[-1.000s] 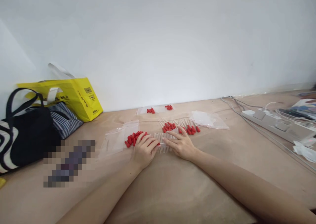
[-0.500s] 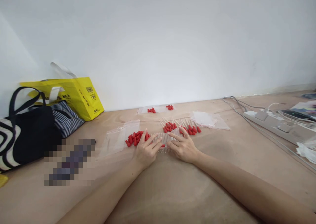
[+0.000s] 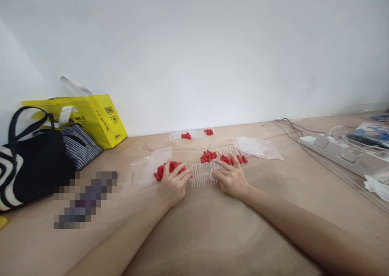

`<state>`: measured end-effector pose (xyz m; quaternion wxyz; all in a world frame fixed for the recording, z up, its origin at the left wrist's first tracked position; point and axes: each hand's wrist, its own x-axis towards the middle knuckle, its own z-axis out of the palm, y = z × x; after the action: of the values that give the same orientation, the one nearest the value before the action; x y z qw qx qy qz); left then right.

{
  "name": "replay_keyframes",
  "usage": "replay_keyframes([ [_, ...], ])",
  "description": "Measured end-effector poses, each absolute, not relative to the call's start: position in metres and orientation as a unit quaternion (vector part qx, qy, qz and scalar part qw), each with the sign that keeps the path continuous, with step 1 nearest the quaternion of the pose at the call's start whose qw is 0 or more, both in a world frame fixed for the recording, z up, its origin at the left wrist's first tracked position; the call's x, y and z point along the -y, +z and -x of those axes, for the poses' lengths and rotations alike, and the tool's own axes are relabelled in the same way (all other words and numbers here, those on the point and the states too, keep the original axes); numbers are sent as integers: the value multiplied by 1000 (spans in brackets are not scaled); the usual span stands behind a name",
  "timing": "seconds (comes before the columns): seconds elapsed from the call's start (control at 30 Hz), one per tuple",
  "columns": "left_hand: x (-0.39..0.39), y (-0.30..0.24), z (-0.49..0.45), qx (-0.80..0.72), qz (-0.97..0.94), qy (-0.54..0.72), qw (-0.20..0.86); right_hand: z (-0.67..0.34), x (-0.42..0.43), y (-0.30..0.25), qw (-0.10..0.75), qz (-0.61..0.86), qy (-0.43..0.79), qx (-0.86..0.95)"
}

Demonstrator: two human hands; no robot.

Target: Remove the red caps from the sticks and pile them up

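A row of thin clear tubes (image 3: 203, 175), seemingly glass, lies side by side between my two hands. My left hand (image 3: 174, 182) rests at the row's left end, its fingers spread over the near edge of a pile of red rubber bulbs (image 3: 159, 173). A small red piece shows by its fingertips; I cannot make out whether they hold it. At the right end sits my right hand (image 3: 232, 178), fingers stretched apart and touching the tubes. Beyond the row lie tubes fitted with red bulbs (image 3: 208, 156), partly behind my right hand. The thumbs are largely hidden.
Clear plastic bags (image 3: 141, 171) lie at left, and more bags (image 3: 258, 147) at right. Near the wall, another bag (image 3: 197, 134) carries red bulbs. A yellow bag (image 3: 114, 126) and a black bag (image 3: 39, 162) stand left. A power strip (image 3: 334, 152) with cables lies right.
My hands have moved apart, left hand to the left and right hand to the right, uncovering more of the tube row. The red piece between them has shifted left.
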<state>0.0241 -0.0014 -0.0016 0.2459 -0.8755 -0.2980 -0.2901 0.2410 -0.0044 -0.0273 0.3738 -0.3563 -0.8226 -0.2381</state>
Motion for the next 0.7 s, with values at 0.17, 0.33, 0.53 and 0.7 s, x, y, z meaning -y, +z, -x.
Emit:
replay_keyframes([
  [0.17, -3, -3, -20, 328, 856, -323, 235, -247, -2, -28, 356, 455, -207, 789],
  [0.33, -15, -1, -6, 403, 820, -372, 164, -259, -14, -30, 363, 547, -126, 744],
  [0.53, -29, 12, 33, 519, 745, -402, 120, -263, -21, -34, 380, 527, -66, 757],
  [0.7, -33, 13, 47, 553, 718, -415, 82, -253, -23, -39, 379, 503, -84, 773],
])
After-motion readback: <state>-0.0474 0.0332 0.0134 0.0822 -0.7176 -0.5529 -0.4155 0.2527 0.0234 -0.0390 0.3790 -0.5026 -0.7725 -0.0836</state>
